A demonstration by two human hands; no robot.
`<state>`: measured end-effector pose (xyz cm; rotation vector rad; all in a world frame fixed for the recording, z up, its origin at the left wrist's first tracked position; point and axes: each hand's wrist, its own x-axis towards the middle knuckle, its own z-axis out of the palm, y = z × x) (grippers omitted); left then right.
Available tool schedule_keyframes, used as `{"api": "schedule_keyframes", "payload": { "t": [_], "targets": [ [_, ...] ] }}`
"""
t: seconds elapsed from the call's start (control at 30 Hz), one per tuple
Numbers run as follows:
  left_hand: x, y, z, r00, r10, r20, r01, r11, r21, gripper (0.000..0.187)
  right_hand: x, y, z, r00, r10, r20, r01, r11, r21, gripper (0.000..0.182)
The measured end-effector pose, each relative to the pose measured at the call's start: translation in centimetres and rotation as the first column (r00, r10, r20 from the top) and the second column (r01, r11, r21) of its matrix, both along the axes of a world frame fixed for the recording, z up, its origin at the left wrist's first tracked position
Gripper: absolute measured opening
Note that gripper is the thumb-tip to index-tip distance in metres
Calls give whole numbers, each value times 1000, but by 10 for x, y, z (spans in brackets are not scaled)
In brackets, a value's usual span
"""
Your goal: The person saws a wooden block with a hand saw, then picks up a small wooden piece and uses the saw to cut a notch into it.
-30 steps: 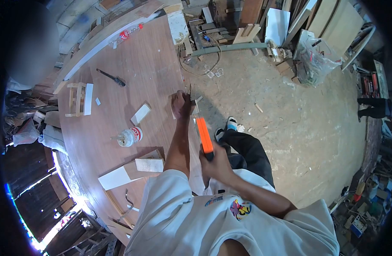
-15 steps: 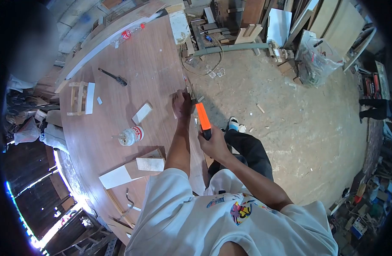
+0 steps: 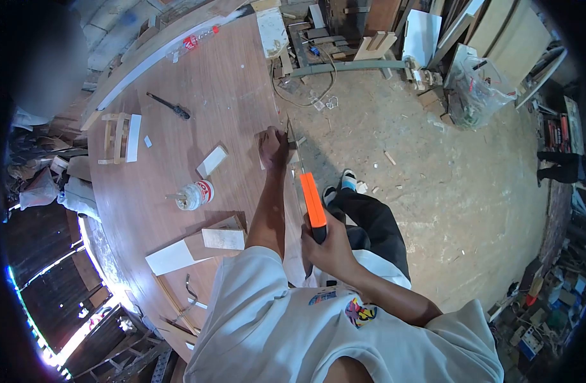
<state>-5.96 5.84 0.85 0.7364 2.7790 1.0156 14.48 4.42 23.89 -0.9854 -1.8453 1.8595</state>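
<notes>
My right hand is wrapped round the black end of an orange-handled handsaw. The thin blade points away from me along the table's right edge, passing just right of my left hand. That hand is closed and pressed down at the edge, over a small piece of wood that juts out past it. Most of this piece is hidden under the fingers, and I cannot make out how deep the blade sits in it.
On the wood-grain table are a jar, a white-faced block, joined boards, a dark tool, a small wooden frame and a plastic bottle. Scraps litter the floor at right, near a plastic bag.
The handsaw and my right hand have drawn back toward my body and slightly right. My left hand stays in place at the table edge, and the view has shifted slightly.
</notes>
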Motion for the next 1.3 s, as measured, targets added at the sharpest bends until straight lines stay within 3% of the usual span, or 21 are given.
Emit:
{"api": "schedule_keyframes", "payload": {
  "t": [0.07,0.13,0.2,0.37,0.4,0.5,0.57,0.63,0.7,0.77,0.83,0.9,0.97,1.03,1.17,1.23,1.3],
  "targets": [
    [0,0,4,994,-33,105,35,999,-15,19,-10,5,-50,998,0,66,-2,999,37,11],
    [-1,0,-5,999,-24,20,25,1000,-13,19,-35,31,-78,987,49,155,-56,998,41,12],
    [-6,1,-7,998,-14,-69,13,1000,-17,20,-29,26,-63,988,38,151,-47,997,56,11],
    [-3,-1,-5,994,-12,107,17,998,-54,19,9,-7,-20,1000,-14,0,14,997,82,10],
    [1,0,1,994,-15,107,20,998,-53,19,4,4,-39,996,63,56,-65,998,28,9],
    [3,2,16,998,-19,61,26,993,-114,20,-38,33,-73,981,57,188,-54,998,-22,10],
    [-1,-1,-1,1000,1,8,0,997,-80,19,-31,20,-49,981,43,190,-32,998,-59,10],
    [2,0,12,998,9,62,-4,996,-90,20,-3,-4,-17,998,-25,-49,30,992,120,10],
    [3,2,13,993,22,114,-11,995,-97,20,5,-5,-33,1000,8,-26,-5,993,114,11],
    [-1,1,-3,998,5,56,-2,998,-55,18,0,2,-64,999,37,-10,-35,993,110,11],
    [2,1,1,1000,24,16,-23,998,-55,19,-31,32,-95,991,81,105,-74,995,-74,13],
    [0,0,2,999,37,-21,-38,998,-59,21,-23,22,-81,992,53,113,-45,997,-67,12],
    [-2,0,-2,996,8,85,0,995,-95,21,-5,8,-54,991,20,132,-12,998,-62,12],
    [-3,4,2,998,-7,57,12,997,-82,20,13,-1,-35,999,34,9,-34,999,2,12],
    [0,1,4,997,-16,72,22,997,-76,21,-25,14,-68,998,-16,53,17,1000,-7,11],
    [-1,1,6,998,-23,66,28,997,-75,21,-26,16,-59,998,-5,65,9,999,-52,10],
    [-1,0,4,997,-35,71,40,996,-76,21,-3,6,-47,993,-8,122,5,1000,24,13]
  ]
}}
